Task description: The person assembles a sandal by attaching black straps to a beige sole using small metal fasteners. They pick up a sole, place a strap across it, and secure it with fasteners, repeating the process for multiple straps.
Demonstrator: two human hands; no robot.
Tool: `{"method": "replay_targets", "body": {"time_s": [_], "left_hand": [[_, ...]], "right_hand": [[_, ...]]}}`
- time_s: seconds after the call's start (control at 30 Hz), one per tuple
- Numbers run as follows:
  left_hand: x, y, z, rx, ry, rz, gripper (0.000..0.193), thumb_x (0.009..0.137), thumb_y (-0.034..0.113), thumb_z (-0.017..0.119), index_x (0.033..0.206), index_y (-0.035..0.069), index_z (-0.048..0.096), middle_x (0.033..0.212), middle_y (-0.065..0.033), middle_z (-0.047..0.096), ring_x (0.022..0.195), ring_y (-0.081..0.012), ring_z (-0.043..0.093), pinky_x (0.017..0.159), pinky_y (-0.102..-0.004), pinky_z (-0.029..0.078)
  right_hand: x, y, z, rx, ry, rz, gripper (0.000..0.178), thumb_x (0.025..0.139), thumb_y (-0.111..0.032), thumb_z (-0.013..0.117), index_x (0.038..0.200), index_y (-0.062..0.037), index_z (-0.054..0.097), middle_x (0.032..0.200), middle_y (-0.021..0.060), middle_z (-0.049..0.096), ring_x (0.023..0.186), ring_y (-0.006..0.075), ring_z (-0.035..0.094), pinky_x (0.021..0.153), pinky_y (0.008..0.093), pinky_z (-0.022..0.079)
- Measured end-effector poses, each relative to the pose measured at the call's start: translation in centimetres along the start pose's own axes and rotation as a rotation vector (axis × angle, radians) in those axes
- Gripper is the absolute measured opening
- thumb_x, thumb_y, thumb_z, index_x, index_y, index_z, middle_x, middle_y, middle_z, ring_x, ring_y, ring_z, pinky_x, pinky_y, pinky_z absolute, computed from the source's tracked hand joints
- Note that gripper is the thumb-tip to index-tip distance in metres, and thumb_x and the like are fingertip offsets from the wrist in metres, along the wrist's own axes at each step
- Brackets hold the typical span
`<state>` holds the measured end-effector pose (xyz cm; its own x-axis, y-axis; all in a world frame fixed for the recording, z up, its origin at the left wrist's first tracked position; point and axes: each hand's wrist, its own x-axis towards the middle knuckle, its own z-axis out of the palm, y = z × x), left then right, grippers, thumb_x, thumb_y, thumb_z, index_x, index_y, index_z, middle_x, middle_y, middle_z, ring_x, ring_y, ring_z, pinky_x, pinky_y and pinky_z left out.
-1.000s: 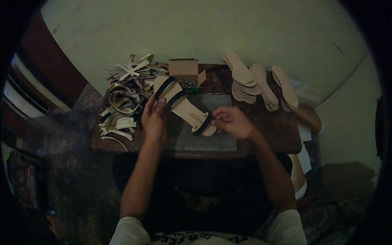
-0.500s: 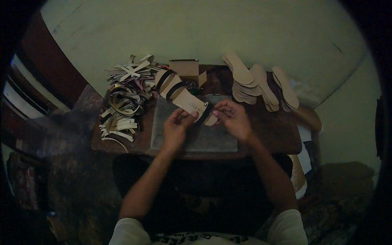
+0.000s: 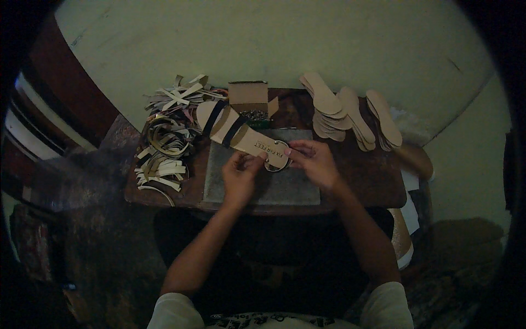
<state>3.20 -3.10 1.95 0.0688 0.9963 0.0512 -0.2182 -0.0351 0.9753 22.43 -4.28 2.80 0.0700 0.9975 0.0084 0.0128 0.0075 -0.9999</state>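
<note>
A beige sandal (image 3: 249,140) with two dark cross straps (image 3: 234,131) lies slanted between my hands, its toe toward the far left and its heel toward me. A narrow heel strap (image 3: 279,170) now loops around behind the heel, fixed near both sides of the sole. My left hand (image 3: 240,174) pinches the near side of the heel, thumb on the footbed. With fingers closed at the far right side of the heel, my right hand (image 3: 313,163) grips the sandal beside the strap's end. Beneath the sandal a grey board (image 3: 298,192) rests on the table.
Strips of cut material (image 3: 167,142) pile up on the left of the brown table (image 3: 361,183). An open cardboard box (image 3: 247,94) with small metal pieces stands at the back. Several stacked insoles (image 3: 327,101) lie at the back right, before the wall.
The heel strap has swung from across the heel's footbed to behind the heel, baring the print. The sandal's toe has shifted slightly left and both hands still hold the heel.
</note>
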Motion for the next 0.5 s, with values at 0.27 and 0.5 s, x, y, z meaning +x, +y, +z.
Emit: {"method": "replay_targets", "body": {"time_s": [0.27, 0.5], "left_hand": [[0.1, -0.6, 0.1, -0.153, -0.032, -0.105, 0.022, 0.087, 0.015, 0.072, 0.1, -0.001, 0.064, 0.089, -0.0058, 0.069, 0.078, -0.0117, 0.063, 0.073, -0.0249, 0.049], [-0.5, -0.2, 0.1, -0.175, 0.079, -0.242, 0.026, 0.087, 0.017, 0.074, 0.102, -0.002, 0.066, 0.094, -0.0077, 0.069, 0.084, -0.0138, 0.065, 0.078, -0.026, 0.05]], "right_hand": [[0.3, 0.1, -0.2, 0.025, 0.044, -0.013, 0.046, 0.086, -0.015, 0.074, 0.125, 0.0026, 0.057, 0.113, 0.0156, 0.066, 0.093, 0.0185, 0.064, 0.073, 0.0286, 0.054], [-1.4, -0.8, 1.9, -0.152, -0.079, -0.075, 0.074, 0.08, -0.008, 0.078, 0.141, 0.001, 0.036, 0.109, 0.0146, 0.064, 0.095, 0.0189, 0.064, 0.078, 0.0296, 0.053]]}}
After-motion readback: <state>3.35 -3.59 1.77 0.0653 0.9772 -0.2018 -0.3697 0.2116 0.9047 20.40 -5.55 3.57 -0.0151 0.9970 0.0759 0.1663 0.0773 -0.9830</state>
